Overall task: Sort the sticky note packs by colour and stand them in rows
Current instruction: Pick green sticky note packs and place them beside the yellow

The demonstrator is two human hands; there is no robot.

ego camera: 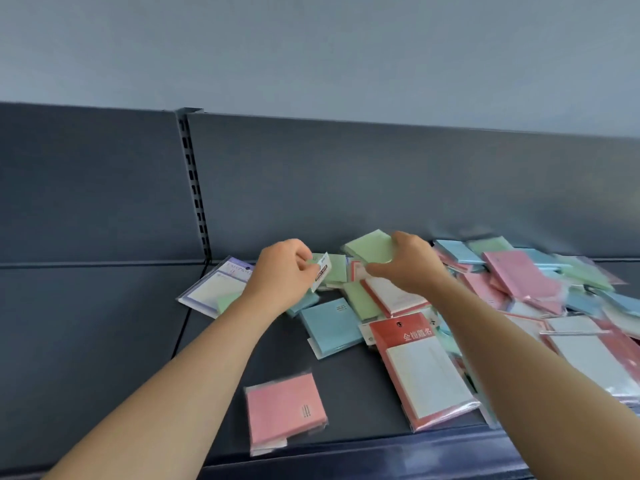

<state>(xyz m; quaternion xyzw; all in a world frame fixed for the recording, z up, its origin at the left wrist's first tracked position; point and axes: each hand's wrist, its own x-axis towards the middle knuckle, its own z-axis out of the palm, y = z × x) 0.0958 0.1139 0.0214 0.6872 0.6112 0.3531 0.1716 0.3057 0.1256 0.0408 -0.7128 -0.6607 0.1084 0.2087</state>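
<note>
Entry: left hand [280, 271], fingers [301, 253] pinching a pale green wrapped sticky note pack [321, 273]; right hand [412, 265], fingers [401, 239] clamped on a second pale green pack [369, 245], 12 o'clock on my dark grey shelf [104, 323]. Hazard, I judge: slick wrap slipping; right forearm [502, 323] toppling the mixed pile [554, 289] at 3 o'clock.

We saw a smooth, matt painted-metal shelf [104, 323] and back panel [346, 174]. The pink pack [284, 407] and red-headed pad [426, 372] wore clear, glossy plastic wrap that caught the light. The green pack [369, 249] showed matt paper; the labelled pack [334, 268] carried 1 white card label [321, 273].
</note>
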